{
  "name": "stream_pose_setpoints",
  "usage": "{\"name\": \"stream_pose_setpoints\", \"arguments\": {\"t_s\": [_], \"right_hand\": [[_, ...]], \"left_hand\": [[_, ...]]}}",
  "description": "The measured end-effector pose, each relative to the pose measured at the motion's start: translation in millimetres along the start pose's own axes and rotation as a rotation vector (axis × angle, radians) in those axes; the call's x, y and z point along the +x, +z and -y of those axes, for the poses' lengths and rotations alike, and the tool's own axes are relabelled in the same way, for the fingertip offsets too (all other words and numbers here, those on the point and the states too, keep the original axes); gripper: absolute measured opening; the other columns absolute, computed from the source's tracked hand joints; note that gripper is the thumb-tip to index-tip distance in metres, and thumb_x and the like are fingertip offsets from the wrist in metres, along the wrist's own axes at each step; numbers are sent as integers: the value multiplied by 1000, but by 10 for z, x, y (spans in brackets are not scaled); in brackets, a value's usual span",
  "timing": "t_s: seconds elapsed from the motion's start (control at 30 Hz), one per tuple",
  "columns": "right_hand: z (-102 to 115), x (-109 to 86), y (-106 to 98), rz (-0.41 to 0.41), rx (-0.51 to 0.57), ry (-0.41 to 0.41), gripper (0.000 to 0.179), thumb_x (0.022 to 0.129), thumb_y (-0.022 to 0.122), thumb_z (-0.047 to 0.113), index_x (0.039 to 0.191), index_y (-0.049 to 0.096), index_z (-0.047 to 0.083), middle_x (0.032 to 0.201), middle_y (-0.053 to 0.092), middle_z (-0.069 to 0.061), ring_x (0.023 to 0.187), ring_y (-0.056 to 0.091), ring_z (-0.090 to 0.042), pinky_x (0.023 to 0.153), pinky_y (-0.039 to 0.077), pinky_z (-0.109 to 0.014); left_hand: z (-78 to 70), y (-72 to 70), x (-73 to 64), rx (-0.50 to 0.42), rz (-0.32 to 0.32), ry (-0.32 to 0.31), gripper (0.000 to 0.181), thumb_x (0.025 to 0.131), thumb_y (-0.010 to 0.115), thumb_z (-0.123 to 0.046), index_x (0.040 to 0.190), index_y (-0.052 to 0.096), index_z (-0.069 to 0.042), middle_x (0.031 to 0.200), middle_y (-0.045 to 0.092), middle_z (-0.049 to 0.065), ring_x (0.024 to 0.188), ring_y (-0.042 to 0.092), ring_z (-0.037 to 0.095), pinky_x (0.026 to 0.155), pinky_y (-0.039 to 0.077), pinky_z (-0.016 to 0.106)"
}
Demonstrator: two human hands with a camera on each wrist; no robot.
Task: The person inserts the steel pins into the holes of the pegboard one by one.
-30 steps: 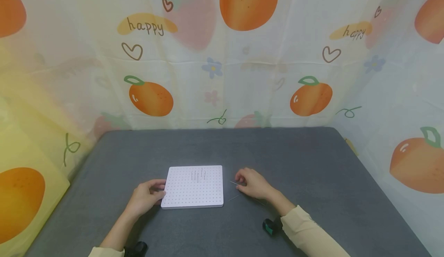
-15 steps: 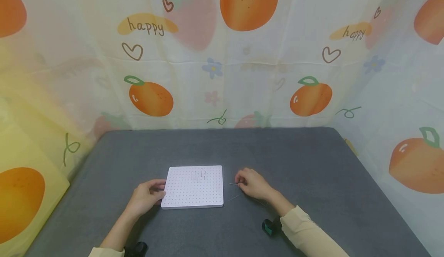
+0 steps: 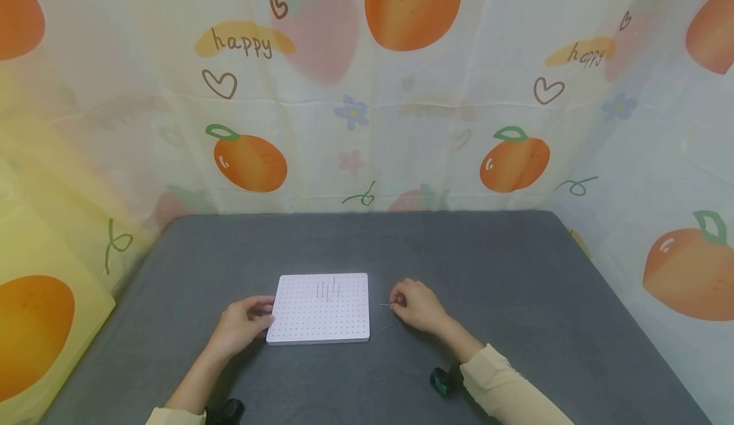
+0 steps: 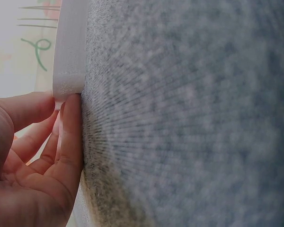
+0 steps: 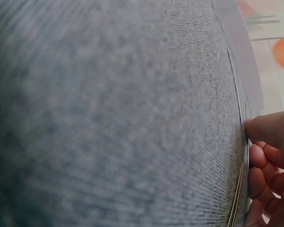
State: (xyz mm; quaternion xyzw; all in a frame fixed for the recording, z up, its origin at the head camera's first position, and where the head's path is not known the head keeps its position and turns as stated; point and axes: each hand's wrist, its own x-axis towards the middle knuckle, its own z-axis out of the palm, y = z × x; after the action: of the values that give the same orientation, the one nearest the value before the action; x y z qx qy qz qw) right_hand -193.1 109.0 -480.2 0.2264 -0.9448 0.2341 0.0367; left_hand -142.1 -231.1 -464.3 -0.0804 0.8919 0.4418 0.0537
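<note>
A white pegboard (image 3: 318, 323) with a grid of small holes lies on the table. Several thin metal pins (image 3: 327, 292) stand upright in it, toward its far side. At the board's left edge, my left hand (image 3: 237, 326) grips it; the left wrist view has the thumb above and the fingers along the side and bottom of the board's edge (image 4: 70, 52). Just right of the board, my right hand (image 3: 421, 307) pinches a thin metal pin (image 3: 384, 304) low over the table, its end sticking out leftward. Thumb and curled fingers of that hand (image 5: 270, 151) hide the pin's other part.
A loose metal pin (image 3: 386, 327) lies on the grey table (image 3: 487, 259) just in front of the right hand. More thin pins (image 5: 235, 203) lie beneath that hand in the right wrist view. Behind the table hangs a fruit-print curtain (image 3: 413, 151).
The pin at my right fingertips has swung from slanted to about level. The right fingers have closed in slightly and the wrist has shifted a little. The left hand and the pegboard stay still.
</note>
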Motion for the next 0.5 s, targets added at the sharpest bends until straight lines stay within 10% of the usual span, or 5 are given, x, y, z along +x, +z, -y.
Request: {"name": "stream_pose_setpoints", "arguments": {"t_s": [0.5], "right_hand": [[66,-12,-32,24,-11,20,11,80,67,13,71,60,14,70,49,5,66,43,-10,60,38,-25]], "left_hand": [[15,-9,-4,-5,2,8,41,81,64,-3,122,56,-2,108,61,15,79,59,17,64,54,29]]}}
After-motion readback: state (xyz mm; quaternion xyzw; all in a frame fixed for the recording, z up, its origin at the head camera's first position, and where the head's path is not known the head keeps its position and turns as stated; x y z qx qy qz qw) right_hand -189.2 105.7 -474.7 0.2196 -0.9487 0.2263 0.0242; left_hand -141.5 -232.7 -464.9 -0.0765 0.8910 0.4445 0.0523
